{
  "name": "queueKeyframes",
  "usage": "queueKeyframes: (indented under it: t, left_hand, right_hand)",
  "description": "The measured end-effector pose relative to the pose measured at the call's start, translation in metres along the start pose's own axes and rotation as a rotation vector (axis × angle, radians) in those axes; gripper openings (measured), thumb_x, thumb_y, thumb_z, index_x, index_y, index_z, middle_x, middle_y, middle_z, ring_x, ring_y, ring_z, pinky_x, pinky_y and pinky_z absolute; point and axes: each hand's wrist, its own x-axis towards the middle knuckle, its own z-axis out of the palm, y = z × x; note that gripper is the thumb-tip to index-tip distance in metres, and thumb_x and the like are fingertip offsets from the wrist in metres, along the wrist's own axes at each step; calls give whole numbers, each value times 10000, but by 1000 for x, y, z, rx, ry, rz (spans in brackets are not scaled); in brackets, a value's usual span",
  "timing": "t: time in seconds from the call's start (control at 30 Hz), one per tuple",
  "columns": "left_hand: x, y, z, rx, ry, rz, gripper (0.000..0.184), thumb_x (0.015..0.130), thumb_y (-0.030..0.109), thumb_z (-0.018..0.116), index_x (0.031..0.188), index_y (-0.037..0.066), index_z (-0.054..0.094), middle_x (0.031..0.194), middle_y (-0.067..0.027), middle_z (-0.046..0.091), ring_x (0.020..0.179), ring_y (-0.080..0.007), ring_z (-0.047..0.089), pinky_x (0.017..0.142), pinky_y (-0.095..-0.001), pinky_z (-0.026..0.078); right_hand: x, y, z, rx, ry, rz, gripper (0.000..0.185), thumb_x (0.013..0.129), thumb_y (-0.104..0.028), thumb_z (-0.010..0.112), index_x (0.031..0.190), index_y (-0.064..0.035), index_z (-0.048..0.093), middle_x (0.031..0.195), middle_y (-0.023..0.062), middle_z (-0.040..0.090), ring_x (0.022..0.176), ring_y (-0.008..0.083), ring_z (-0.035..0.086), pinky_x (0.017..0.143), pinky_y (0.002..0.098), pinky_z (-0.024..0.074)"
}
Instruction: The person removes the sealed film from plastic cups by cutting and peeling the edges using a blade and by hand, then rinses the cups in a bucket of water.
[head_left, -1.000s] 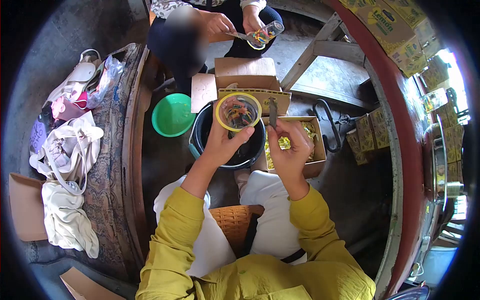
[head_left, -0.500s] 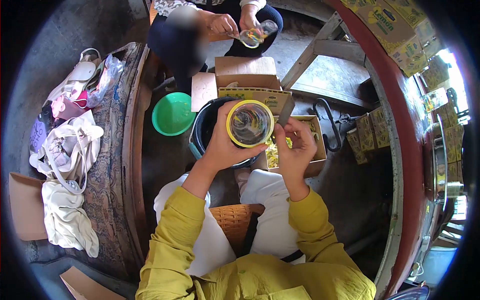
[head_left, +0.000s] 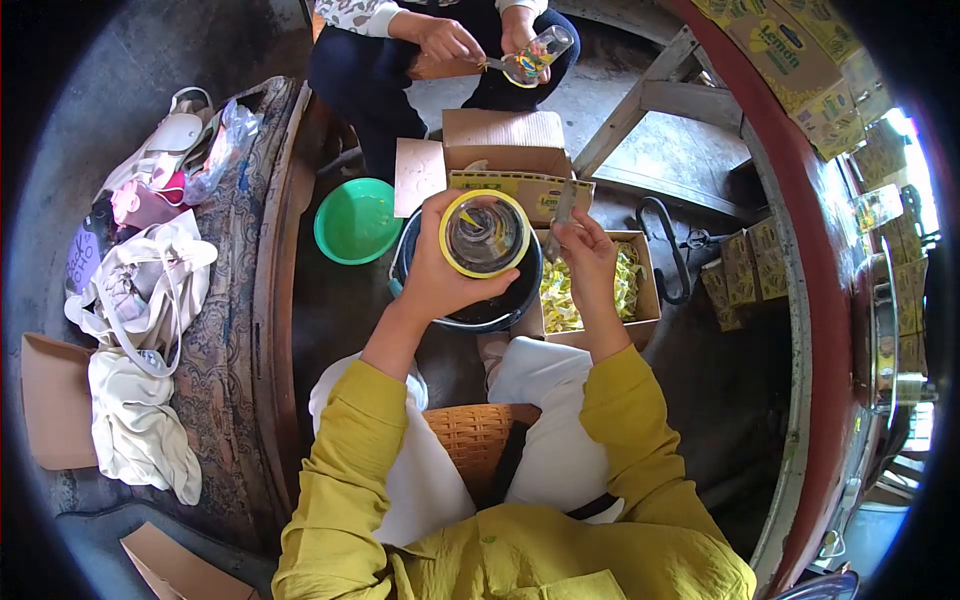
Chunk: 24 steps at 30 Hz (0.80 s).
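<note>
My left hand (head_left: 432,268) is wrapped round a clear glass jar (head_left: 487,236) with a yellow rim, its round end facing me. Streaks of yellow show in or through the glass. In my right hand (head_left: 590,256) is a flat grey metal blade (head_left: 566,200), pinched between thumb and fingers and pointing up. The blade is just right of the jar, apart from its rim. Below the jar stands a dark bucket (head_left: 507,322), partly hidden by my left hand. An open carton (head_left: 650,333) of yellow and white scraps lies beneath my right hand.
Opposite me, a person's hands (head_left: 450,42) work a tool at another glass jar (head_left: 552,42). A printed lemon carton (head_left: 505,130) stands behind the bucket, and a green basin (head_left: 357,222) to its left. Bags (head_left: 150,275) lie on the left bench; a red-edged table (head_left: 805,230) borders the right.
My right hand has drawn the blade away from the jar's rim and turned it more upright. The jar has shifted slightly left. The other person's jar has tilted.
</note>
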Motion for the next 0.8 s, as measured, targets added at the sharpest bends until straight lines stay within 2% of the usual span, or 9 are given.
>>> queueKeyframes:
  t: [0.07,0.17,0.23,0.37,0.43,0.47,0.57,0.67,0.8]
  left_hand:
    - [1,-1,-3,93,-20,-3,797,525,130,809,1144,20,320,1091,-109,471,1028,-200,488,887,-306,392]
    - [4,4,-5,212,-55,-31,790,525,143,816,1135,24,327,1084,-115,477,1029,-203,493,879,-308,403]
    - [5,6,-6,294,-65,-55,786,524,144,818,1130,27,333,1087,-116,477,1028,-204,495,877,-308,406]
    - [4,-2,0,165,10,-38,821,516,119,821,1132,24,287,1077,-139,468,1019,-227,500,873,-321,414]
    - [3,-5,5,180,89,41,830,516,111,821,1133,24,273,1073,-142,467,1010,-222,504,865,-317,420]
    - [3,-5,8,187,123,82,835,515,107,821,1133,24,266,1071,-143,466,1005,-219,506,861,-315,424]
    - [1,-6,16,58,216,7,816,521,101,818,1128,23,279,1076,-134,463,988,-200,511,849,-300,432]
    - [-1,1,17,82,245,7,765,568,56,778,1157,28,291,1100,-123,454,1012,-196,486,872,-303,409]
    - [0,0,11,194,291,93,748,585,39,764,1174,34,302,1122,-118,447,1031,-202,473,895,-317,390]
  right_hand:
    - [-3,-2,-4,-35,-9,-47,400,740,27,618,1118,-6,492,794,50,617,703,89,568,608,208,451]
    - [-15,-30,-4,-234,-39,-420,390,746,31,608,1115,-18,492,803,52,617,715,95,564,625,215,452]
    - [-34,-66,2,-371,-106,-472,350,732,37,612,1067,-16,525,779,52,618,685,94,566,611,209,453]
    - [-80,-130,30,-863,-241,-648,260,688,49,623,938,-12,590,734,59,621,637,116,594,566,219,464]
    - [-93,-127,55,-870,-172,-693,186,661,50,629,834,-16,607,725,85,621,628,174,620,539,252,472]
    - [-94,-121,64,-883,-199,-730,154,674,23,620,813,-29,579,722,98,607,632,239,612,540,312,475]
    - [-91,-98,88,-881,-155,-819,115,703,-21,592,804,-47,543,695,101,578,611,273,588,537,350,472]
    - [-82,-86,98,-973,-105,-728,163,672,12,637,813,-30,567,720,96,617,613,201,626,538,276,488]
    - [-76,-81,101,-1065,-125,-716,141,688,-28,623,804,-47,546,711,108,607,612,259,607,535,327,483]
